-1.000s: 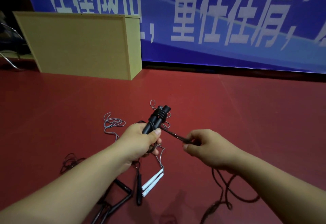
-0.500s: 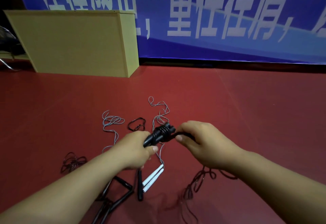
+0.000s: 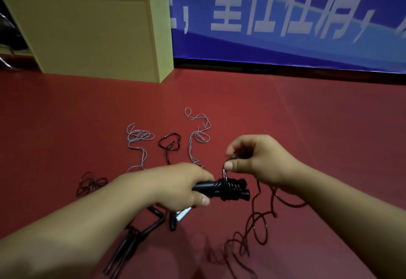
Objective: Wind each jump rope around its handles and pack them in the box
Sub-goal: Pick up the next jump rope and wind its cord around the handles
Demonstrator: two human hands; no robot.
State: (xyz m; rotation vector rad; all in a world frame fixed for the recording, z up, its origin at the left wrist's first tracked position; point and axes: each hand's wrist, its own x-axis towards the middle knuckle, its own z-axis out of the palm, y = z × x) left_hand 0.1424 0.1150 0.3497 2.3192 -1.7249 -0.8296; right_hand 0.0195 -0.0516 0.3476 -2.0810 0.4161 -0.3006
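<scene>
My left hand [image 3: 180,185] grips a pair of black jump rope handles [image 3: 222,189] that point to the right, with several turns of dark cord wound around their end. My right hand [image 3: 257,161] pinches that dark cord [image 3: 225,170] just above the handles, holding a loop of it. The loose length of the cord [image 3: 259,223] trails down to the red floor at the lower right. More ropes lie on the floor: grey cords [image 3: 139,138], a small black coil [image 3: 170,142] and black handles [image 3: 140,232] under my left forearm. A white handle [image 3: 183,214] peeks out below my left hand.
A tan wooden box [image 3: 92,35] stands on the red floor [image 3: 307,125] at the back left, against a blue banner [image 3: 285,15] with white characters. Another dark cord tangle [image 3: 91,183] lies at the left.
The handles have swung from pointing up and away to lying level, pointing right. My right hand has risen above them, drawing the cord up in a loop. The view has tilted slightly.
</scene>
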